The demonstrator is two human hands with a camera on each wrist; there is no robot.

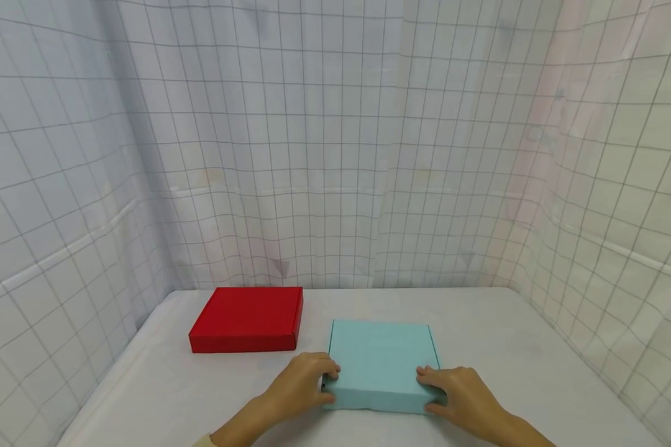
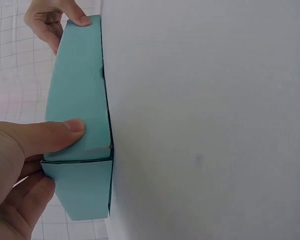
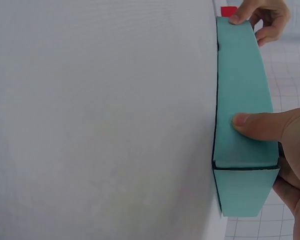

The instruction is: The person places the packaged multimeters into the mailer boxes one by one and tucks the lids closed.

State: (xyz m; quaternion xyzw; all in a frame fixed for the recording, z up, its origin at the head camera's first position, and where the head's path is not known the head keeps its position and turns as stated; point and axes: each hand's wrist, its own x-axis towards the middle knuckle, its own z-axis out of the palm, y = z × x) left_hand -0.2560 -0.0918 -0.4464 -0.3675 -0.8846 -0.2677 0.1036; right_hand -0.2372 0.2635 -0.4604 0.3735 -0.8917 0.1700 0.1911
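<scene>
A flat light-blue cardboard box (image 1: 381,357), lid down, lies on the white-covered table in front of me. My left hand (image 1: 304,382) grips its near left corner, the thumb (image 2: 65,134) pressed on the front face and the fingers over the top edge. At the near right corner my right hand (image 1: 461,397) holds it the same way, its thumb (image 3: 255,126) on the front panel (image 3: 244,95). Both wrist views show the box's front and one short side, with the opposite hand at the far end. Part of each hand's fingers is hidden behind the box.
A flat red box (image 1: 246,313), closed, lies farther back to the left on the table (image 1: 481,335). White sheets with a dark grid (image 1: 341,143) hang behind the table and along both sides.
</scene>
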